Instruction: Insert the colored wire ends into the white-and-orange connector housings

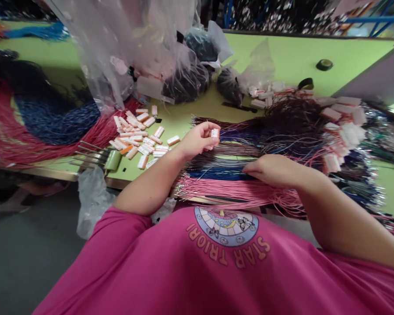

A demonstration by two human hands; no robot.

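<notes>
Between the thumb and fingers of my left hand (200, 139) is a small white and orange connector housing (215, 134), held above the wires. My right hand (271, 169) rests low over the bundles, its fingertips pressed together at the blue wires (213, 173); whether a single wire is pinched there is too small to tell. Pink wires (230, 190) lie nearest my body, with grey wires (213, 162) and brown wires (236, 149) farther back. A loose pile of the same connector housings (134, 133) is spread on the table left of my left hand.
A green cylinder with metal prongs (112, 160) lies at the table's front edge. Clear plastic bags (124, 43) hang at the back left. Blue and red wire bundles (59, 118) cover the left side. Wired white connectors (346, 120) are heaped at right. A tape roll (324, 64) sits behind.
</notes>
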